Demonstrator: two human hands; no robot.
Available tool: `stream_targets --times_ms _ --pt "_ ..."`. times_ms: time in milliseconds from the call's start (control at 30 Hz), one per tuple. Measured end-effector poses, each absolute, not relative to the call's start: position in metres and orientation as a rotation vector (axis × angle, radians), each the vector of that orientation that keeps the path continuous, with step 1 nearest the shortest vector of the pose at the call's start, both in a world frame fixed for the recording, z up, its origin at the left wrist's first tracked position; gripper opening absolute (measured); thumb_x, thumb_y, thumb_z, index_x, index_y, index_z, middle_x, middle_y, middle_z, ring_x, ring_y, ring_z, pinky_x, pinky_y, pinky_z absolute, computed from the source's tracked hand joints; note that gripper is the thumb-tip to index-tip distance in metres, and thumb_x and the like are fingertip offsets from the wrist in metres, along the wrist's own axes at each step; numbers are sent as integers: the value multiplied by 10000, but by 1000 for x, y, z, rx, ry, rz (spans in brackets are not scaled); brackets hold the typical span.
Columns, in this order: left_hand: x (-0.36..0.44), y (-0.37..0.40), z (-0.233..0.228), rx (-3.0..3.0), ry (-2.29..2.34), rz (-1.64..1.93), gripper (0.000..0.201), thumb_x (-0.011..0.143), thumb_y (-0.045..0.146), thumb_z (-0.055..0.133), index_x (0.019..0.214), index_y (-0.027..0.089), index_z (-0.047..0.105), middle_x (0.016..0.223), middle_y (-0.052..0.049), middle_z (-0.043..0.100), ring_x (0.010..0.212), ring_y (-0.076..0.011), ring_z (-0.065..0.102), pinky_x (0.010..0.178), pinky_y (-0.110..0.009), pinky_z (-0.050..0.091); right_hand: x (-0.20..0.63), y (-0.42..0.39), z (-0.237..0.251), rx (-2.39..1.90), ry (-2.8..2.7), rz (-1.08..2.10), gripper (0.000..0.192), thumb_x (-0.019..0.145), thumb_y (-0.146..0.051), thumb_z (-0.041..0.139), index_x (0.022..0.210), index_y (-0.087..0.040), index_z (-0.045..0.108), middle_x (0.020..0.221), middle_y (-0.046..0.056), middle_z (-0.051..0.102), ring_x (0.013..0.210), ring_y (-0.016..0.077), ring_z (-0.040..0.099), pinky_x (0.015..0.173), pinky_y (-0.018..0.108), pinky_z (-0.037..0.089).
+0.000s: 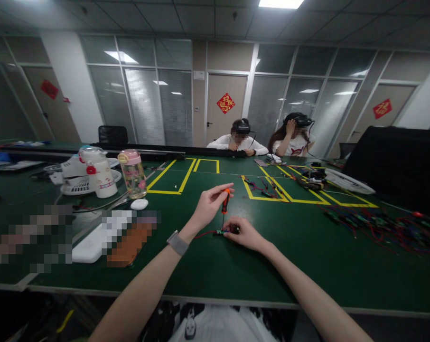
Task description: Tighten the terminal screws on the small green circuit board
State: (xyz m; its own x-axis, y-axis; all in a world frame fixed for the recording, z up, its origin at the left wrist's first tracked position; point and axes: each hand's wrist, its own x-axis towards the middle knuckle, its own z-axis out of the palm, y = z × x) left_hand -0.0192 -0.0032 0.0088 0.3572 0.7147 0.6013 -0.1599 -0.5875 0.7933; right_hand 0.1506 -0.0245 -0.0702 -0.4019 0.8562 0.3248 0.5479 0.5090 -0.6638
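Observation:
My left hand [208, 206], with a watch on its wrist, is closed on the orange and black handle of a screwdriver [224, 207]. The screwdriver stands nearly upright, its shaft pointing down at a small green circuit board [219, 232] on the table. Whether the tip sits in a screw is too small to tell. Thumb and fingers of my right hand [248, 233] pinch the board's right end against the tabletop. From its left side, red wires [203, 234] run out past my left wrist.
Wired boards [265, 187] lie inside yellow tape outlines. A larger heap of wired boards [386, 228] spreads at the right. On the left stand a pink-lidded bottle [133, 175] and a white jug [103, 175]; a white case [139, 204] lies nearby. Two people in headsets sit opposite.

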Motion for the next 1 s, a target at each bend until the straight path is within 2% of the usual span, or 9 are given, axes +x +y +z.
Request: stream_targets --times_ms 133,267,333,400,533,700,767,900,1000 --pt "-18 -3 6 1880 587 1467 224 833 301 640 1011 191 720 987 -62 624 837 -147 619 725 -245 515 150 -24 -70 -1151 -2106 615 99 742 -135 668 837 -160 674 762 9 602 666 129 536 627 244 426" --pt "-18 -5 8 1879 541 1409 282 914 282 504 1114 202 686 1080 -72 624 948 -167 615 835 -286 502 150 -25 -68 -1148 -2112 613 83 747 -125 655 821 -159 667 764 8 596 671 129 538 628 243 426" --pt "-18 -5 9 1848 504 1360 310 924 272 482 1167 190 657 1060 -76 655 955 -179 628 860 -312 500 150 -26 -68 -1151 -2108 616 77 749 -128 653 818 -161 662 766 7 599 669 128 535 628 242 426" --pt "-18 -5 9 1854 519 1371 296 904 285 531 1150 186 662 1009 -74 665 903 -177 636 817 -303 509 149 -26 -68 -1153 -2099 626 77 750 -130 653 821 -160 662 758 6 597 664 127 531 626 242 426" --pt "-18 -6 6 1968 644 1539 190 843 302 638 986 208 719 959 -51 609 863 -156 598 767 -262 496 149 -25 -69 -1154 -2091 646 88 741 -129 660 825 -156 666 732 -3 578 656 125 523 614 235 418" --pt "-17 -8 6 1968 578 1481 298 949 273 457 1156 221 664 1084 -72 625 991 -174 603 878 -300 480 151 -23 -71 -1143 -2124 620 127 737 -118 671 858 -158 681 759 3 589 676 127 533 637 240 424" --pt "-17 -8 6 1929 545 1438 308 944 276 467 1187 209 643 1045 -72 648 934 -168 623 835 -291 497 152 -22 -72 -1153 -2136 595 132 736 -123 680 862 -162 691 757 1 581 675 127 535 635 239 423" --pt "-17 -8 5 1973 652 1554 209 861 313 617 1009 202 714 930 -47 610 823 -149 596 725 -246 495 151 -22 -72 -1160 -2143 582 112 747 -146 687 856 -166 704 761 6 578 675 128 535 632 241 425" --pt "-18 -9 6 2016 692 1599 209 888 308 575 1004 216 722 966 -52 600 892 -159 590 776 -255 489 151 -23 -71 -1149 -2144 588 105 758 -156 678 858 -168 706 768 10 586 679 131 538 637 244 429"
